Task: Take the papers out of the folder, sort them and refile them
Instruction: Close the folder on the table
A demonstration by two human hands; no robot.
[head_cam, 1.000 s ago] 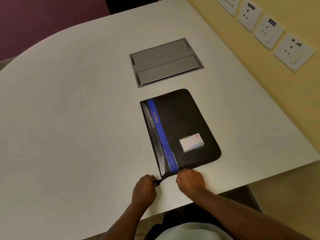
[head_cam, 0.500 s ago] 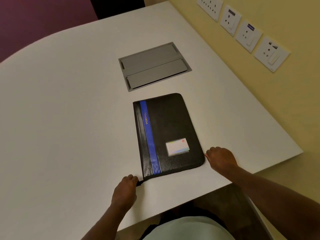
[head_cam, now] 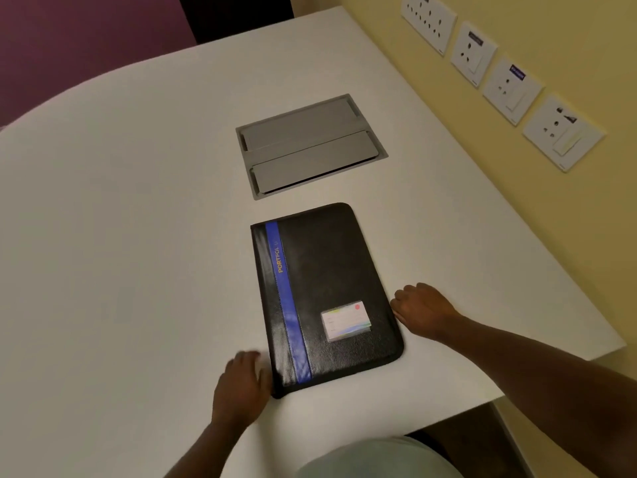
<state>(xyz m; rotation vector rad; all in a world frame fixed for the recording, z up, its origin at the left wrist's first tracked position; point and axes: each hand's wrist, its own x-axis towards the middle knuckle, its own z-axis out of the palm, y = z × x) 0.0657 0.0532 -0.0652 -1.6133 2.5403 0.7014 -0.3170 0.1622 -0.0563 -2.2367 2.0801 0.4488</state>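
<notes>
A black zip folder point(head_cam: 331, 288) with a blue stripe and a small card in a clear pocket lies shut on the white table point(head_cam: 120, 236). No papers are visible. My left hand point(head_cam: 241, 384), blurred, rests on the table against the folder's near left corner, fingers loosely extended beside its left edge. My right hand point(head_cam: 424, 310) sits at the folder's right edge, level with the card. Its knuckles are up and its fingertips curl down onto the zip line, hiding what they pinch.
A grey cable hatch point(head_cam: 310, 146) with two flaps is set flush in the table just beyond the folder. The yellow wall on the right carries a row of sockets point(head_cam: 499, 77). The table's near edge runs just below the folder.
My right hand has travelled from the folder's near edge round its near right corner and up the right side. My left hand has let go of the corner tab and shifted slightly up.
</notes>
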